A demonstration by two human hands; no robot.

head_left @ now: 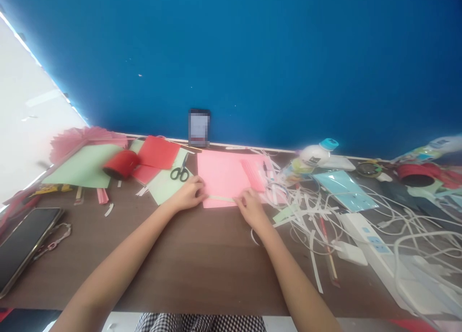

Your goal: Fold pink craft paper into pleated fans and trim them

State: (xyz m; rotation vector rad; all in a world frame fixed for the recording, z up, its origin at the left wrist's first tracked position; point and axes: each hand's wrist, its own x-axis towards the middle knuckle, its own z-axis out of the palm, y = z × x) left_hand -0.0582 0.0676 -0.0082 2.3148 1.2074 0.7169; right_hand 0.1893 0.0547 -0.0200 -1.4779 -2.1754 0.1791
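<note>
A narrow pale strip of paper [222,198] lies along the near edge of a pink paper sheet [224,175]. My left hand [189,194] is closed at the strip's left end, its fingers curled. At the right end my right hand [250,206] pinches the strip between thumb and fingers. A stack of folded pink paper [252,174] rests on the sheet's right side. Dark-handled scissors [180,172] lie left of the sheet, over a light green paper [162,186].
Red paper [159,152], a red roll [121,165] and a pink paper fan [90,137] are at left, a phone [27,240] nearer. A second phone [199,127] leans on the blue wall. Rightward are paper strips, a glue bottle [312,156], cables and a power strip [375,245].
</note>
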